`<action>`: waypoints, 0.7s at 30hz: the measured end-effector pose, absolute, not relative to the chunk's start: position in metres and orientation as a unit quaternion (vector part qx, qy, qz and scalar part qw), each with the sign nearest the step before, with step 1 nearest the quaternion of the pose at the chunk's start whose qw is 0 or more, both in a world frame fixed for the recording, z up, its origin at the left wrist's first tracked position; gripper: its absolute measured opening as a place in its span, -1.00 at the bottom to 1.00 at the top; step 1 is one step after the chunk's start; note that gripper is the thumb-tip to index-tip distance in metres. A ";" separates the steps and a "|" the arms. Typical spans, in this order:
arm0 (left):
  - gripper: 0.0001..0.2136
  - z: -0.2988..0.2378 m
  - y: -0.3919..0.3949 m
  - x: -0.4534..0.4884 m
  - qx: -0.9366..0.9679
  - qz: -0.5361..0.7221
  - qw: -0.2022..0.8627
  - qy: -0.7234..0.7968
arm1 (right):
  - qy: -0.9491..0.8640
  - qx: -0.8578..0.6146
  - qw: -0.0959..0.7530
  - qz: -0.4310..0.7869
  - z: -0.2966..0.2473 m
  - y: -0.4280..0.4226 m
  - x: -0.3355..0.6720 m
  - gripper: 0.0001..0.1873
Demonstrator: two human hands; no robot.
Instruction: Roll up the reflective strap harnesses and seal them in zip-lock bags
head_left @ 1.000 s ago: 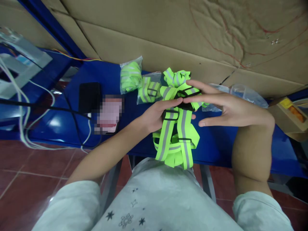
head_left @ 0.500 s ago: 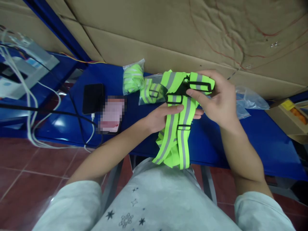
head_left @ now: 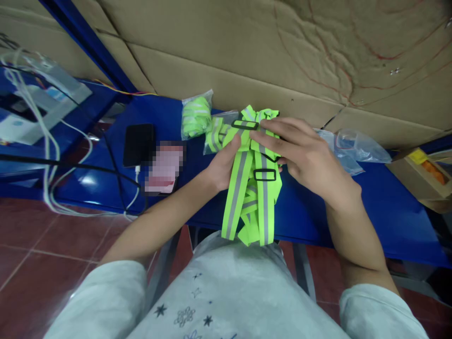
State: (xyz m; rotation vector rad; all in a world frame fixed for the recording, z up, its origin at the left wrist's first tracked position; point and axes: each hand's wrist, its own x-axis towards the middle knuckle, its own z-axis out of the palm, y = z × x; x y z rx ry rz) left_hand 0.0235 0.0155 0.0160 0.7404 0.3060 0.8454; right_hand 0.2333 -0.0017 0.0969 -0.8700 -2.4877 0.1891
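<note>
Neon straps [head_left: 235,197] run lengthwise from near the desk's [head_left: 305,219] back edge toward its front edge, between a person's hands. The left hand [head_left: 223,165] holds their left side, thumb on top; the right hand [head_left: 305,153], half curled, lays fingertips across the folded top, its grip unclear. Neither is nearer. A bagged bundle [head_left: 196,117] sits by the back edge.

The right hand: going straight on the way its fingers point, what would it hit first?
The right hand would meet the yellow-green straps first; it seems to be touching them. Beyond, roughly in line, lie bagged bundles, though depth is unclear.
</note>
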 end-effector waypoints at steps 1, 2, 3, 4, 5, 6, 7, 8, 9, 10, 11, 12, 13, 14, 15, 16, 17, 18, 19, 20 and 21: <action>-0.55 0.018 0.016 0.023 0.337 0.407 0.836 0.148 | -0.918 -0.310 0.234 0.080 0.099 -0.002 0.235 -0.25; -0.67 0.019 0.016 0.023 0.328 0.410 0.837 0.153 | -0.924 -0.298 0.218 0.100 0.100 -0.002 0.238 -0.26; -0.76 0.020 0.017 0.023 0.322 0.407 0.840 0.158 | -0.928 -0.286 0.203 0.127 0.101 0.000 0.241 -0.27; -0.82 0.020 0.018 0.024 0.318 0.397 0.845 0.163 | -0.928 -0.277 0.195 0.158 0.101 0.003 0.245 -0.28; -0.84 0.019 0.018 0.024 0.317 0.382 0.851 0.170 | -0.922 -0.276 0.196 0.187 0.099 0.007 0.247 -0.27; -0.83 0.017 0.018 0.025 0.320 0.366 0.856 0.175 | -0.911 -0.286 0.208 0.210 0.097 0.012 0.250 -0.25; -0.80 0.016 0.018 0.026 0.325 0.350 0.860 0.181 | -0.897 -0.306 0.226 0.223 0.094 0.016 0.250 -0.22; -0.77 0.014 0.018 0.027 0.330 0.340 0.861 0.185 | -0.883 -0.331 0.244 0.227 0.090 0.021 0.250 -0.22; -0.73 0.012 0.017 0.028 0.337 0.340 0.858 0.189 | -0.869 -0.357 0.258 0.226 0.086 0.024 0.249 -0.24; -0.70 0.011 0.017 0.030 0.343 0.350 0.850 0.194 | -0.857 -0.379 0.268 0.222 0.082 0.027 0.247 -0.28; -0.67 0.009 0.016 0.031 0.348 0.370 0.837 0.202 | -0.849 -0.397 0.274 0.217 0.080 0.028 0.244 -0.32; -0.64 0.008 0.016 0.033 0.355 0.391 0.823 0.211 | -0.841 -0.411 0.280 0.213 0.078 0.028 0.242 -0.36; -0.59 0.007 0.016 0.034 0.364 0.403 0.810 0.219 | -0.833 -0.423 0.289 0.210 0.078 0.027 0.240 -0.40; -0.55 0.007 0.016 0.036 0.376 0.405 0.804 0.220 | -0.825 -0.431 0.300 0.208 0.079 0.026 0.238 -0.44; -0.50 0.006 0.016 0.037 0.391 0.394 0.804 0.213 | -0.819 -0.437 0.309 0.208 0.081 0.023 0.236 -0.47; -0.45 0.006 0.016 0.037 0.407 0.375 0.809 0.199 | -0.814 -0.441 0.314 0.210 0.083 0.021 0.234 -0.50; -0.42 0.006 0.016 0.037 0.422 0.356 0.813 0.183 | -0.812 -0.442 0.316 0.214 0.085 0.018 0.233 -0.52; -0.41 0.006 0.016 0.037 0.435 0.344 0.814 0.170 | -0.812 -0.440 0.319 0.215 0.086 0.016 0.232 -0.53; -0.41 0.007 0.017 0.036 0.448 0.340 0.811 0.163 | -0.812 -0.437 0.325 0.211 0.086 0.014 0.231 -0.54; -0.42 0.007 0.017 0.034 0.459 0.341 0.805 0.161 | -0.812 -0.436 0.334 0.198 0.086 0.013 0.230 -0.54; -0.42 0.007 0.018 0.033 0.468 0.339 0.800 0.162 | -0.813 -0.434 0.347 0.177 0.086 0.013 0.230 -0.55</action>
